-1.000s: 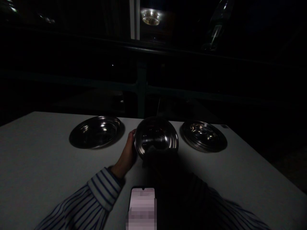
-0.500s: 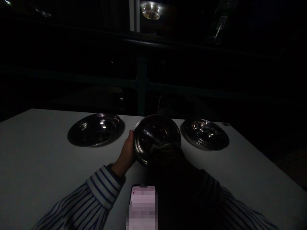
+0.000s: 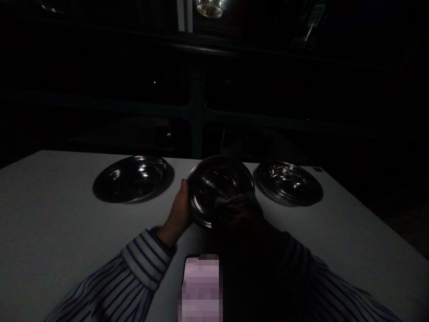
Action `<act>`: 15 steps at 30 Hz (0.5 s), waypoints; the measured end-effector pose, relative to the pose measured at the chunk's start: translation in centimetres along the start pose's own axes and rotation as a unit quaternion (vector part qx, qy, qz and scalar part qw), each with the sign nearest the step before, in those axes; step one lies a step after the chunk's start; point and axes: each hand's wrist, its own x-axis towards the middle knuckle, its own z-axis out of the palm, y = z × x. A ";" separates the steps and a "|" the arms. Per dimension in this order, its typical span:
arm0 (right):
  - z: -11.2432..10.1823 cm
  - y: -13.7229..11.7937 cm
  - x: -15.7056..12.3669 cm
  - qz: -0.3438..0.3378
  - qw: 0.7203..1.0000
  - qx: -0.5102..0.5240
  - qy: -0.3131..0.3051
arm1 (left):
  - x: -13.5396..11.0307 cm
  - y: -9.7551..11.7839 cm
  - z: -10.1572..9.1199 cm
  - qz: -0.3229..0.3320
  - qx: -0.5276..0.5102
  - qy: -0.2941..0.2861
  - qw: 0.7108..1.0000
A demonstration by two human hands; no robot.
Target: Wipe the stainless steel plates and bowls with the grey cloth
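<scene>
The scene is very dark. A steel bowl (image 3: 214, 183) stands tilted toward me at the middle of a white table (image 3: 60, 232). My left hand (image 3: 177, 214) grips its left rim, thumb on the edge. My right hand (image 3: 243, 214) lies in deep shadow against the bowl's near right side, pressing a pale cloth (image 3: 228, 201) into it. Its fingers are barely visible.
A wide steel plate (image 3: 132, 179) lies left of the bowl and another steel plate (image 3: 288, 183) lies to the right. A lit phone (image 3: 201, 286) rests near the table's front edge between my striped sleeves. Dark railings run behind the table.
The bowl has tipped a little more toward me. My right hand with the cloth has moved up from the bowl's near edge into its inside. The left hand holds its place.
</scene>
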 end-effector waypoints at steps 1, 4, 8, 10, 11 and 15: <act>0.0 -0.4 0.2 -0.011 1.000 0.007 0.004 | -0.1 0.1 0.2 0.002 -0.005 -0.001 1.000; -0.1 -1.4 0.9 -0.027 0.999 0.017 0.016 | -0.2 0.2 0.7 0.002 -0.019 -0.011 1.000; -0.4 -2.1 1.8 -0.042 0.998 0.029 0.033 | -0.2 0.1 0.6 0.004 -0.016 -0.019 1.000; -0.4 -2.3 2.4 -0.047 0.997 0.033 0.041 | -0.3 0.1 0.6 0.016 0.008 -0.018 1.000; -0.3 -2.4 2.7 -0.048 0.997 0.035 0.045 | -0.3 0.2 0.6 0.022 0.022 -0.015 0.999; -0.1 -2.6 3.3 -0.050 0.996 0.039 0.057 | -0.6 0.6 0.8 0.029 0.036 -0.007 0.999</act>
